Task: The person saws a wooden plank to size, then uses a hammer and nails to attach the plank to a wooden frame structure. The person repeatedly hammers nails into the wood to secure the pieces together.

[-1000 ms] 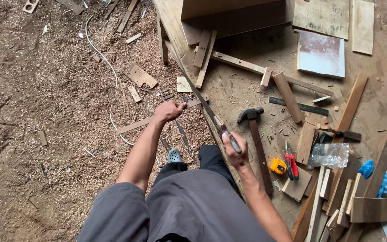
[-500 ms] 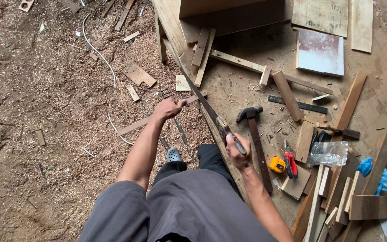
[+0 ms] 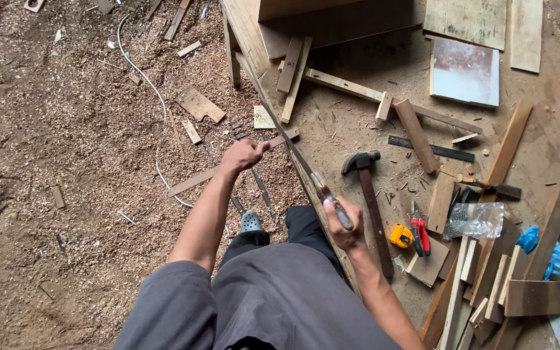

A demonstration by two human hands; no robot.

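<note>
The right hand [image 3: 343, 223] is closed around the handle of a hand saw [image 3: 293, 152], whose blade runs up and away. The left hand [image 3: 242, 155] grips a thin wooden strip [image 3: 221, 170] lying on the sawdust floor [image 3: 66, 194], just left of the blade. A hammer [image 3: 367, 194] lies just right of the saw.

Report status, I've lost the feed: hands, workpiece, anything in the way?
Left hand grips thin wooden strip. Right hand holds long handsaw. Wooden-handled hammer lies beside.
</note>
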